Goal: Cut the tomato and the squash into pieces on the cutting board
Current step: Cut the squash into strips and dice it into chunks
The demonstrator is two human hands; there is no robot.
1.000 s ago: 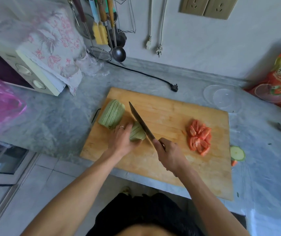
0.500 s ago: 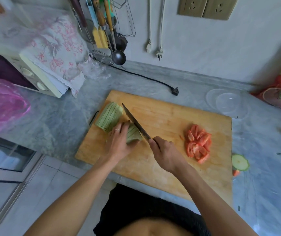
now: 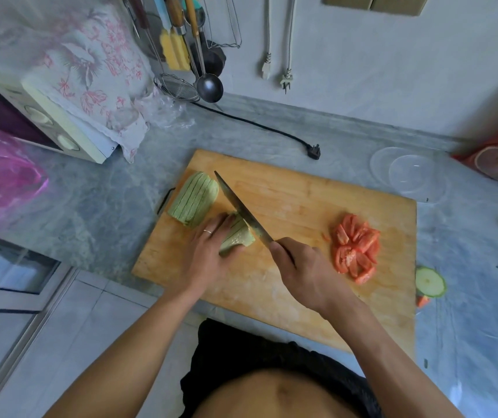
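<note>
Fingers (image 3: 223, 222) pin squash (image 3: 237, 236) | knife (image 3: 241, 208) gripped | plastic containers (image 3: 409, 175) hold nothing

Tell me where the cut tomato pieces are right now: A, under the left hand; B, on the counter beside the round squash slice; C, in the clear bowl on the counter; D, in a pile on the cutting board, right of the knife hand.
D: the tomato pieces lie heaped on the cutting board, to the right of the right hand holding the knife.
</note>
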